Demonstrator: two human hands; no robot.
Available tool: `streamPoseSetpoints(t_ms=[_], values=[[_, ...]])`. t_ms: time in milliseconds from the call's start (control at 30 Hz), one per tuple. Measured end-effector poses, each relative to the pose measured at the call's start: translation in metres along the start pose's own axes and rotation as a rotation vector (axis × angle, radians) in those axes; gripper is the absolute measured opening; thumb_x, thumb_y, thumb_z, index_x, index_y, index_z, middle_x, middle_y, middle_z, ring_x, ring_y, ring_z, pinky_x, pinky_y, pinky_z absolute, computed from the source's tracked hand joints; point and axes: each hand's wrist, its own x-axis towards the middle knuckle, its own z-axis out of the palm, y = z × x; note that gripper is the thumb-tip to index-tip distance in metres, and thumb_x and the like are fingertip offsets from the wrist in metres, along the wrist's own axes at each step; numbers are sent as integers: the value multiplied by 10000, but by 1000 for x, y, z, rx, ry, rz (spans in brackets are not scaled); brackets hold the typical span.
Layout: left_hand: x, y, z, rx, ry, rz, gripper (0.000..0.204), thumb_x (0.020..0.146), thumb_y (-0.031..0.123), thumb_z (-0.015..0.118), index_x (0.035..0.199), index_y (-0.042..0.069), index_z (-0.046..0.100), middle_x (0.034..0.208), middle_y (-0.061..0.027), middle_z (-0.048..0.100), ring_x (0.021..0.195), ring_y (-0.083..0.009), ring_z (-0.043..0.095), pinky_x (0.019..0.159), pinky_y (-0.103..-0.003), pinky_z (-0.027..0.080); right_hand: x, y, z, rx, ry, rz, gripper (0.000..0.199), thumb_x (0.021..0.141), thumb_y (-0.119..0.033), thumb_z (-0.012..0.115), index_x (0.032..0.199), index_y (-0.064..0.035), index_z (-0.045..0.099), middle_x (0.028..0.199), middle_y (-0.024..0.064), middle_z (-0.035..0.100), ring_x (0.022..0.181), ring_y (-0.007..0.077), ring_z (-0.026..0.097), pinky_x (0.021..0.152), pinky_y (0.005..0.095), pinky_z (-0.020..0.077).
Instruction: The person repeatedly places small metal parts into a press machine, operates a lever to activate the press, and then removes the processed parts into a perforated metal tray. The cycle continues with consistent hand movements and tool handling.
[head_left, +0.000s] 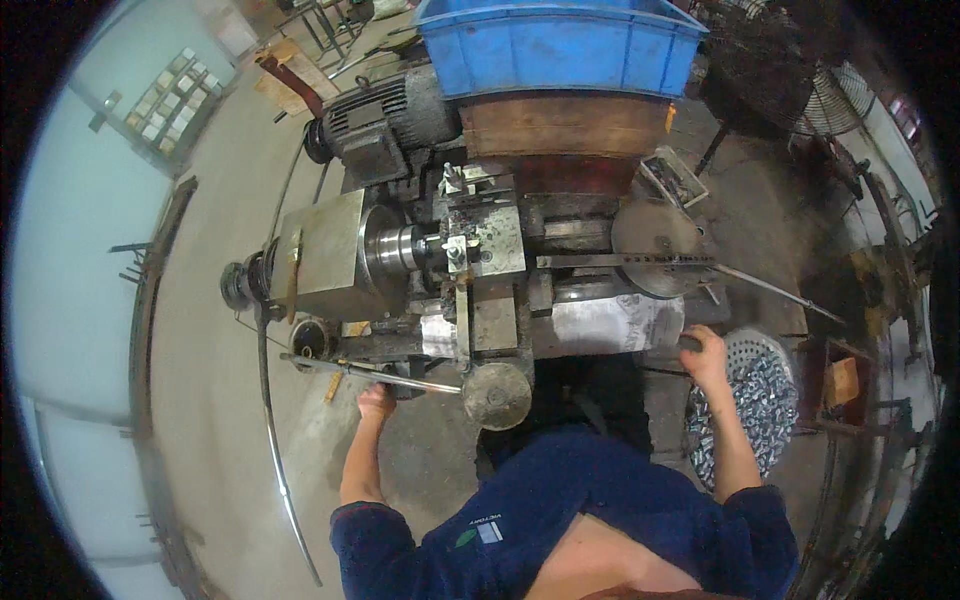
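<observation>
Curled with the right grip [706, 358] around a dark knob [690, 343] at the right end of the machine [325, 245], seemingly for steadiness; with the left grip [376, 400] beside a dark fitting [406, 392] near the silver lever [400, 376], cannot tell how closed; near a basket [742, 349] of metal parts [765, 410], likely for easy reach

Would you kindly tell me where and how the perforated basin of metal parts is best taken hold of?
I'd grip the perforated basin by its far rim, probably coming from the far side: the metal parts heap toward the near side, leaving the far wall bare, whereas the right forearm crosses over the basin's left side.
</observation>
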Motion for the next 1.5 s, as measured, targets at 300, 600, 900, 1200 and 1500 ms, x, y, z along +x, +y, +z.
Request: streamPoseSetpoints(t_ms=[300, 600, 900, 1200, 1500], values=[[-10, -7, 9, -464, -9, -111, 381, 766, 391, 567, 950, 60, 608, 930, -188, 616, 889, -338, 590, 764, -419, 467, 111, -97, -11, 114, 81, -453, 317, 542, -83, 589, 852, -19, 613, 883, 155, 608, 825, 318, 571, 730, 365, 468], [-110, -80, -171, -595, 490, -150, 316, 794, 170, 575, 1085, 48, 557, 855, -157, 631, 740, -257, 612, 665, -349, 474, 183, -302, 102, 241, -172, -919, 266, 518, -150, 591, 754, -42, 648, 864, 105, 605, 877, 300, 511, 789, 358, 435], [-156, -165, -141, -304, 364, -675, 454, 770, 469, 561, 854, 25, 609, 788, -190, 614, 750, -358, 590, 670, -435, 455, 182, -345, 159, -95, -431, -777, 251, 506, -190, 589, 668, -8, 650, 799, 167, 609, 833, 327, 526, 773, 356, 436], [-134, -175, -171, -131, 380, -734, 487, 739, 507, 557, 827, 35, 639, 817, -206, 619, 807, -378, 593, 703, -446, 469, 185, -346, 157, -113, -493, -738, 261, 491, -183, 599, 664, 8, 641, 770, 176, 620, 836, 333, 550, 750, 359, 459], [-176, -59, -177, -413, 410, -745, 502, 698, 528, 583, 884, 63, 615, 838, -174, 629, 831, -348, 601, 722, -430, 461, 184, -346, 155, -171, -491, -732, 294, 540, -202, 602, 734, 14, 646, 828, 172, 628, 864, 318, 554, 772, 344, 466]])
